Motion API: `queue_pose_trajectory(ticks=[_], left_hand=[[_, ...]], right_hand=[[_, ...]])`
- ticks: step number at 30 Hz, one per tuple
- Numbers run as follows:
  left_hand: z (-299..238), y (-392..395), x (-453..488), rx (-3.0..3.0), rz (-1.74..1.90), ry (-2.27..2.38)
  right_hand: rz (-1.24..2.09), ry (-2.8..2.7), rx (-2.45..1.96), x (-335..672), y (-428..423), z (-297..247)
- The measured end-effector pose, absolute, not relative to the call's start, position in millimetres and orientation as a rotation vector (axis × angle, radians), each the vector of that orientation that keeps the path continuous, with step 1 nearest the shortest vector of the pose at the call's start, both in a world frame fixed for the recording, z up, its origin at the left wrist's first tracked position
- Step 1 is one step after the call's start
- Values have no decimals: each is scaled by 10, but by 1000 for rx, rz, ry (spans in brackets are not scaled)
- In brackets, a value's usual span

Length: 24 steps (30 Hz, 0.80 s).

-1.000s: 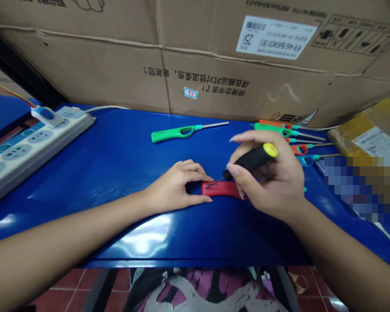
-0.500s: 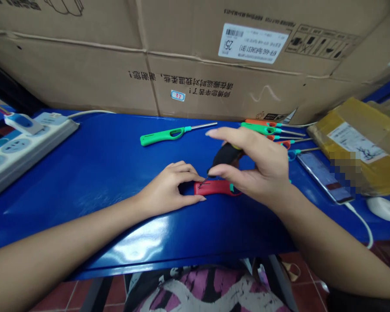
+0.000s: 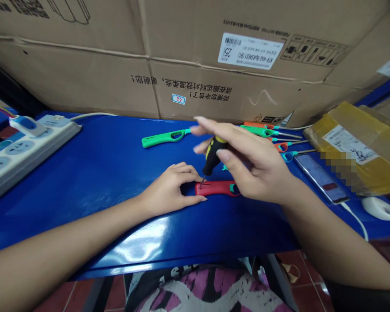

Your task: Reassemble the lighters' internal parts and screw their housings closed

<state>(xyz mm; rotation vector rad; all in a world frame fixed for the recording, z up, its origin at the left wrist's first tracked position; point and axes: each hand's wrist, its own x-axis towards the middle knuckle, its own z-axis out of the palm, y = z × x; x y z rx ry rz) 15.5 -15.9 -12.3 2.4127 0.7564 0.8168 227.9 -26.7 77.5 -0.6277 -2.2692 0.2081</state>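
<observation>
A red long-nosed lighter (image 3: 216, 188) lies flat on the blue table (image 3: 110, 173), its far end hidden behind my right wrist. My left hand (image 3: 175, 184) pinches the lighter's butt end between thumb and fingers. In my right hand (image 3: 247, 158) is a black and yellow screwdriver (image 3: 212, 158), tilted, its handle against the thumb and palm with the fingers stretched out past it. The screwdriver's tip touches the lighter's body near the left end. Beyond my hands rests a green lighter (image 3: 164, 138), its nozzle partly covered by my right fingers.
At the back right lie several other lighters (image 3: 260, 130). A phone (image 3: 321, 177) on a cable, a white mouse (image 3: 379, 209) and a taped parcel (image 3: 360, 147) are on the right. A power strip (image 3: 22, 149) stands at left. A large cardboard box (image 3: 110, 91) walls the back.
My right hand has turned and its fingers have opened out around the screwdriver, which now stands more upright. My left hand and the red lighter have stayed in place.
</observation>
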Motion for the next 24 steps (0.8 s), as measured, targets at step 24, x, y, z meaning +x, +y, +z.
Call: queue_pose_trajectory(ticks=[24], left_hand=[[-124,-158,156,2387,801,774]], right_hand=[[125,-2217,-674,2242,-223,755]])
